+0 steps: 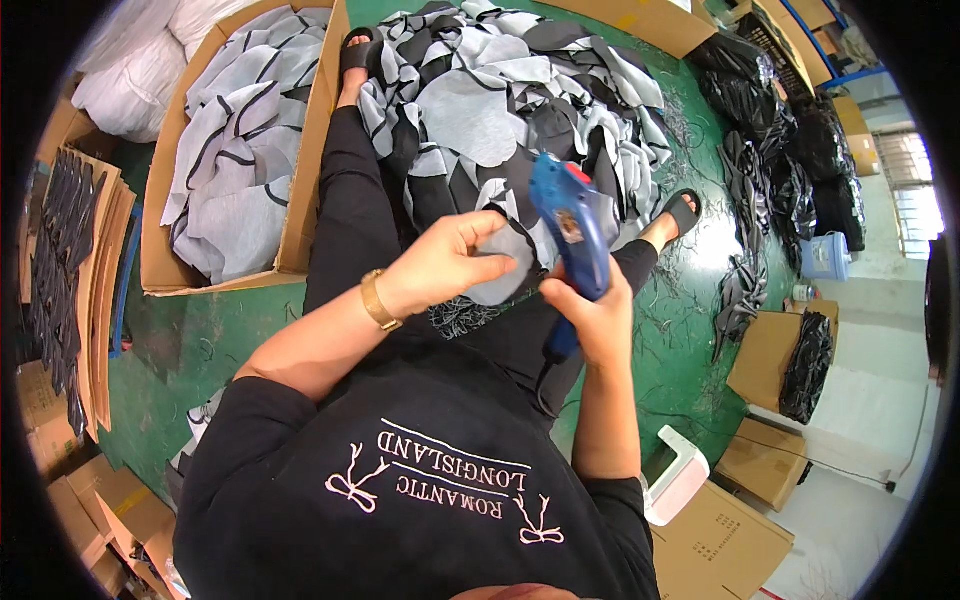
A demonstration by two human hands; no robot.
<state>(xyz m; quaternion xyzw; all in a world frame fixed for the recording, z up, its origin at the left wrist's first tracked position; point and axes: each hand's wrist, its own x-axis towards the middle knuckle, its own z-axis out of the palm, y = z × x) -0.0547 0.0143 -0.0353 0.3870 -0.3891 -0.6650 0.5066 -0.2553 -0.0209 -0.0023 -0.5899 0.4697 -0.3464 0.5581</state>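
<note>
My right hand (597, 318) is wrapped round a blue corded power tool (570, 212) with a red button near its upper end. Its working tip is hard to make out. A black cord runs down from the handle. Just left of the tool, my left hand (447, 262) grips a grey fabric piece (512, 252) between thumb and fingers. Beyond both hands, between my spread legs, lies a large heap of grey and black fabric pieces (470, 118). Thread trimmings (465, 318) lie below the held piece.
A tall cardboard box (308, 180) at the left holds more grey pieces with black edging. Flat cardboard (105, 300) stands at the far left. Black plastic bags (745, 85), a blue-white bucket (825, 257) and cartons (765, 460) line the right. A white stool-like object (680, 480) stands near my right elbow.
</note>
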